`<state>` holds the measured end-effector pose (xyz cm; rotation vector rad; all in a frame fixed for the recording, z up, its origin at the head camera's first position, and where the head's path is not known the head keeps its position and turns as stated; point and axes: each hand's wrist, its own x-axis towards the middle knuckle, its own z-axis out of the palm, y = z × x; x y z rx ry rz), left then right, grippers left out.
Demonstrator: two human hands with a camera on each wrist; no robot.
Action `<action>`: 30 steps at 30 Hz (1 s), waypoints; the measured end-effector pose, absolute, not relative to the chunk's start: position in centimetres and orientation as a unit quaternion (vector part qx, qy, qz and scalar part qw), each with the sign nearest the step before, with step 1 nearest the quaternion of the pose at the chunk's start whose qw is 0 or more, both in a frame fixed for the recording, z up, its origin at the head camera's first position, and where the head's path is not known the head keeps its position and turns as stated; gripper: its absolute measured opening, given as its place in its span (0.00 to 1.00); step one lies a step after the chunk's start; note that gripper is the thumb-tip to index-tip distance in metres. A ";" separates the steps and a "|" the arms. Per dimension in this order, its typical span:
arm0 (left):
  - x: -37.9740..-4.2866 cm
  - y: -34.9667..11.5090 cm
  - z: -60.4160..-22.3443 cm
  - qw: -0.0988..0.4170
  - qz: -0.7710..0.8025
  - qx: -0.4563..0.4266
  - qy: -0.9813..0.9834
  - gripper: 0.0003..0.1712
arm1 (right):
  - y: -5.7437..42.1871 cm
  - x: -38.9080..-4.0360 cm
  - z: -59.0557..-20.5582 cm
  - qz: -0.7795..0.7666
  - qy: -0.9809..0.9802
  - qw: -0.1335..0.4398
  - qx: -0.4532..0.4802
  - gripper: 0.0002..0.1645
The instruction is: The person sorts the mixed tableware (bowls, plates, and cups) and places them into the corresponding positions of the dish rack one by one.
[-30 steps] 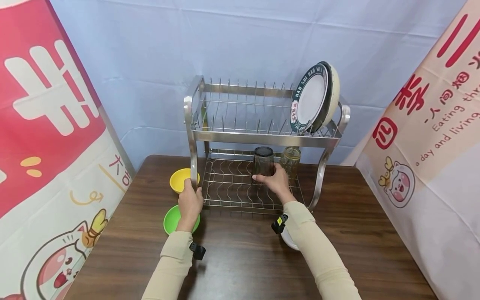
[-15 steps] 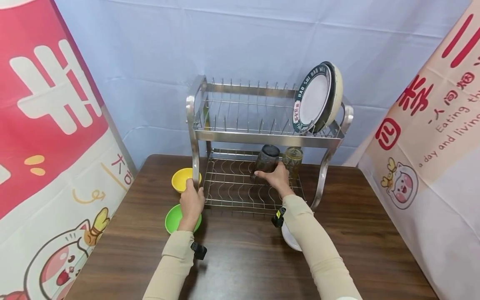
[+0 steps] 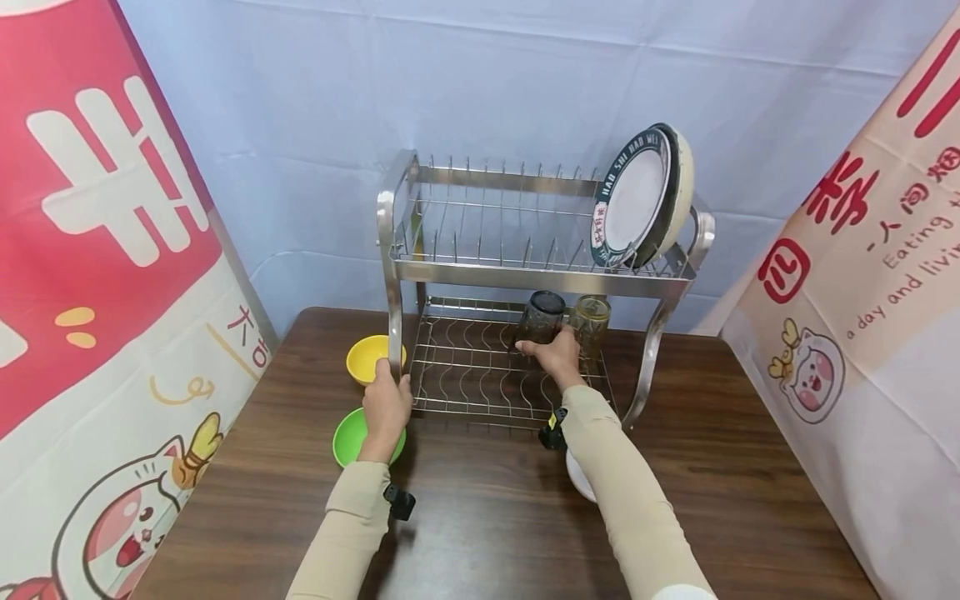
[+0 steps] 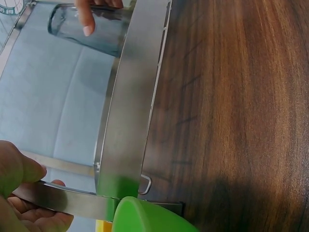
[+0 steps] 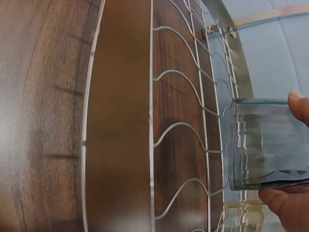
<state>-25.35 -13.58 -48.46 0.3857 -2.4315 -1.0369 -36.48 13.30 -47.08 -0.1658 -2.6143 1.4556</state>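
Note:
On the lower shelf of the metal dish rack [image 3: 540, 275], my right hand [image 3: 557, 357] grips a dark tinted drinking glass [image 3: 542, 315], thumb on one side and fingers on the other. The glass leans slightly. In the right wrist view, the end of this glass [image 5: 265, 142] lies right at the shelf's wavy wires. Just right of it stands a yellowish glass [image 3: 591, 323], partly behind my hand. My left hand [image 3: 387, 406] holds the rack's front left upright, thumb and fingers around the metal strip in the left wrist view.
A plate with a green rim [image 3: 633, 196] and a cream bowl [image 3: 681, 187] stand on the upper tier at right. Left of the rack are a yellow bowl [image 3: 365, 358] and a green bowl [image 3: 349, 437]. A white dish [image 3: 579, 479] is partly under the right forearm.
My right hand has shifted the dark glass a little to the right, closer to the yellowish glass, and the glass has tilted. The left hand keeps its hold on the upright.

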 end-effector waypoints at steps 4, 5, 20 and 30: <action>-25.3 -13.6 -48.4 0.233 -0.375 0.137 -0.887 0.15 | 13.0 -36.9 -47.3 0.482 -0.871 0.075 -0.055 0.50; -25.3 -13.6 -48.5 0.233 -0.375 0.137 -0.887 0.15 | 12.8 -36.9 -47.4 0.480 -0.872 0.073 -0.054 0.50; -25.3 -13.7 -48.7 0.242 -0.362 0.129 -0.891 0.15 | 12.0 -38.3 -48.5 0.476 -0.872 0.078 -0.087 0.52; -25.4 -13.6 -48.7 0.243 -0.358 0.135 -0.891 0.14 | 11.9 -38.4 -48.6 0.441 -0.889 0.077 -0.093 0.51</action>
